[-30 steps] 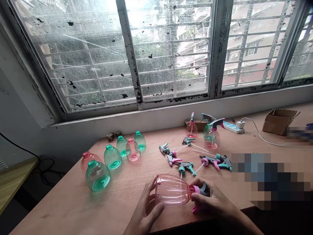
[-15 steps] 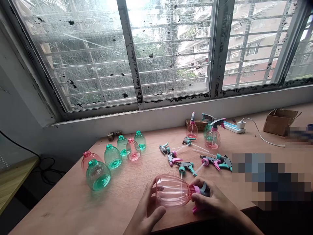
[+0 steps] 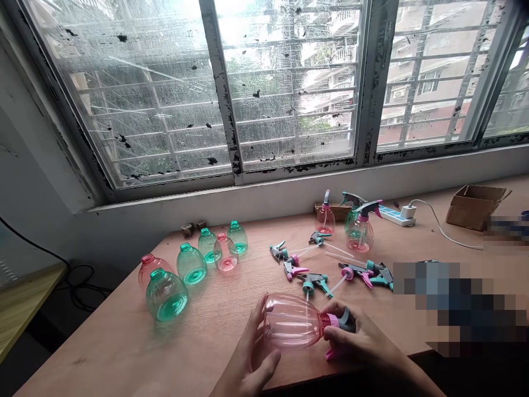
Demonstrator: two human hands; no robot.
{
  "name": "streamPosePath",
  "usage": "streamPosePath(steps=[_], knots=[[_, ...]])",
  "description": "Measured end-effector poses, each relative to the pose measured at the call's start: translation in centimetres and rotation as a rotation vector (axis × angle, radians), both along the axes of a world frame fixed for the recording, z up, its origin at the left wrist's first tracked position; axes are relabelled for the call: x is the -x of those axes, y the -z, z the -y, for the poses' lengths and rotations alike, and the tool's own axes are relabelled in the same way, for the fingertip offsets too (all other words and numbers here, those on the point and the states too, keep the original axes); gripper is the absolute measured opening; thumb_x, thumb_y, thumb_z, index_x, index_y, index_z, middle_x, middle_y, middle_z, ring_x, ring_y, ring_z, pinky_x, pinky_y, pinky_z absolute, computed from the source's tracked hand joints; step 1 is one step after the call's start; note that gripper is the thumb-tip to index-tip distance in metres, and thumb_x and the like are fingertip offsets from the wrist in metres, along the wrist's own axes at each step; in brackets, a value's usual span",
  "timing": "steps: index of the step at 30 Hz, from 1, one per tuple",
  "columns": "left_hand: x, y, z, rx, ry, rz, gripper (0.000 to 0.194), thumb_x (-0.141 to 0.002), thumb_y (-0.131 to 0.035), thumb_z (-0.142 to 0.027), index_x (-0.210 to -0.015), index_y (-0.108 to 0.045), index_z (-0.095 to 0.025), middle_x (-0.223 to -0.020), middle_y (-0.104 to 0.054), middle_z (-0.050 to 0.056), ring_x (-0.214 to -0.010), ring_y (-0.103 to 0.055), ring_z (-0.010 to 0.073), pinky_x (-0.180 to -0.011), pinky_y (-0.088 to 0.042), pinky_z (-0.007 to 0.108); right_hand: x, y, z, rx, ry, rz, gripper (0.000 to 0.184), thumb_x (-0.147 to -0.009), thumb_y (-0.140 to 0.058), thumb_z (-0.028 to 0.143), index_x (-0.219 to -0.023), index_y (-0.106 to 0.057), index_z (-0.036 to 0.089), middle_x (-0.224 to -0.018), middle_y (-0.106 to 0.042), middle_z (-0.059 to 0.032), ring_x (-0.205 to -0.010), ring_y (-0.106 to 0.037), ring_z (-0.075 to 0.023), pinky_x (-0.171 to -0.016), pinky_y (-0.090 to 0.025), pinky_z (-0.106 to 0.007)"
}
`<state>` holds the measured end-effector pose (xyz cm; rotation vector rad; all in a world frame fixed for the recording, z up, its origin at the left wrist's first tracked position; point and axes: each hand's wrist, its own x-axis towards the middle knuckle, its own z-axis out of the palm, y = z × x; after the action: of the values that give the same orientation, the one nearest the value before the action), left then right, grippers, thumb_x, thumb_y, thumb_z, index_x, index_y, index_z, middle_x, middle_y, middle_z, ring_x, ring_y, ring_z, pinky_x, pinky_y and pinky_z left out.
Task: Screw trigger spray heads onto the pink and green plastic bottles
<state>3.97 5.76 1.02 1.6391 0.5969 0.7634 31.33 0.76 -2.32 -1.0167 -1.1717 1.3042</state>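
A clear pink spray bottle (image 3: 291, 321) lies on its side just above the wooden table (image 3: 215, 309), held between both hands. My left hand (image 3: 250, 358) cups the bottle's round base, fingers curled around it. My right hand (image 3: 363, 344) grips the grey and pink trigger head (image 3: 344, 320) at the bottle's neck. Several loose trigger heads (image 3: 314, 270) with dip tubes lie just beyond the bottle.
Several capless green and pink bottles (image 3: 190, 264) stand at the left. Three assembled spray bottles (image 3: 359, 229) stand near the window wall, beside a power strip (image 3: 394, 214). A cardboard box (image 3: 475, 205) sits far right. A blurred patch covers the right near edge.
My left hand has shifted slightly on the bottle's base, with the thumb moving up. The bottle and my right hand have hardly moved.
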Motion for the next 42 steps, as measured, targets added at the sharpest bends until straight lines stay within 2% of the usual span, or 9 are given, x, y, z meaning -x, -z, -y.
streamPosePath(steps=[4, 8, 13, 19, 23, 29, 32, 37, 42], knots=[[-0.2, 0.1, 0.0, 0.039, -0.012, 0.037, 0.079, -0.091, -0.068, -0.042, -0.156, -0.022, -0.038, -0.167, -0.026, 0.004, -0.153, -0.022, 0.0309, -0.123, -0.030, 0.044, 0.1, -0.2, 0.1, 0.016, 0.008, 0.002, 0.040, -0.077, -0.082, 0.046, -0.094, -0.061, 0.017, -0.070, -0.062, 0.0034, -0.061, -0.058, -0.0133, -0.065, -0.065, -0.039], [-0.3, 0.1, -0.1, 0.044, -0.045, 0.075, 0.072, -0.092, -0.064, -0.046, -0.153, -0.030, -0.030, -0.164, -0.032, 0.010, -0.152, -0.024, 0.0347, -0.120, -0.034, 0.048, 0.2, -0.4, 0.1, 0.018, 0.005, 0.007, 0.042, -0.076, -0.083, 0.048, -0.095, -0.061, 0.018, -0.069, -0.061, 0.0041, -0.061, -0.058, -0.0131, -0.065, -0.065, -0.037], [-0.3, 0.1, -0.1, 0.058, -0.018, 0.063, 0.069, -0.094, -0.062, -0.039, -0.154, -0.028, -0.034, -0.167, -0.026, 0.004, -0.154, -0.020, 0.0316, -0.124, -0.026, 0.047, 0.4, -0.5, 0.2, 0.020, 0.010, 0.004, 0.041, -0.075, -0.082, 0.050, -0.095, -0.062, 0.019, -0.066, -0.061, 0.0046, -0.058, -0.057, -0.0130, -0.064, -0.064, -0.037], [-0.3, 0.7, -0.1, -0.036, -0.017, 0.097, 0.071, -0.093, -0.064, -0.037, -0.154, -0.026, -0.038, -0.170, -0.015, 0.001, -0.154, -0.019, 0.0312, -0.126, -0.018, 0.047, 0.4, -0.6, 0.2, 0.021, 0.024, 0.013, 0.042, -0.074, -0.083, 0.051, -0.094, -0.063, 0.019, -0.066, -0.061, 0.0044, -0.058, -0.058, -0.0141, -0.063, -0.064, -0.036], [-0.3, 0.5, -0.1, -0.015, -0.036, 0.086, 0.074, -0.092, -0.066, -0.038, -0.154, -0.026, -0.039, -0.169, -0.018, 0.002, -0.154, -0.019, 0.0328, -0.125, -0.021, 0.050, 0.2, -0.3, 0.1, 0.010, 0.026, 0.048, 0.043, -0.076, -0.081, 0.051, -0.095, -0.062, 0.018, -0.070, -0.064, 0.0024, -0.060, -0.060, -0.0147, -0.063, -0.063, -0.036], [0.0, 0.5, -0.5, -0.026, -0.128, 0.026, 0.063, -0.092, -0.064, -0.042, -0.150, -0.040, -0.032, -0.167, -0.026, 0.004, -0.155, -0.018, 0.0315, -0.126, -0.016, 0.049, 0.0, -0.3, 0.1, 0.021, 0.008, 0.064, 0.043, -0.077, -0.080, 0.050, -0.096, -0.061, 0.017, -0.072, -0.064, 0.0020, -0.062, -0.060, -0.0144, -0.065, -0.063, -0.036], [0.1, 0.9, -0.5, 0.014, -0.097, 0.033, 0.070, -0.092, -0.065, -0.042, -0.153, -0.033, -0.036, -0.168, -0.024, 0.002, -0.154, -0.020, 0.0319, -0.126, -0.017, 0.050, 0.0, -0.4, 0.1, 0.023, -0.003, 0.057, 0.041, -0.078, -0.080, 0.049, -0.097, -0.061, 0.018, -0.074, -0.064, 0.0018, -0.064, -0.061, -0.0151, -0.067, -0.063, -0.036], [0.2, 1.5, -0.6, 0.001, -0.036, 0.054, 0.068, -0.094, -0.063, -0.038, -0.153, -0.029, -0.043, -0.168, -0.023, -0.002, -0.155, -0.018, 0.0284, -0.127, -0.009, 0.049, 0.1, -0.5, 0.2, 0.018, -0.004, 0.026, 0.041, -0.076, -0.082, 0.049, -0.095, -0.060, 0.019, -0.071, -0.062, 0.0034, -0.061, -0.060, -0.0146, -0.065, -0.063, -0.036], [0.2, 1.2, -0.4, 0.027, -0.043, 0.058, 0.080, -0.092, -0.065, -0.041, -0.157, -0.018, -0.038, -0.169, -0.019, 0.002, -0.155, -0.017, 0.0306, -0.126, -0.016, 0.049, 0.1, -0.8, 0.3, 0.017, -0.007, 0.034, 0.039, -0.078, -0.081, 0.047, -0.097, -0.061, 0.020, -0.073, -0.061, 0.0034, -0.064, -0.062, -0.0158, -0.066, -0.064, -0.037]])
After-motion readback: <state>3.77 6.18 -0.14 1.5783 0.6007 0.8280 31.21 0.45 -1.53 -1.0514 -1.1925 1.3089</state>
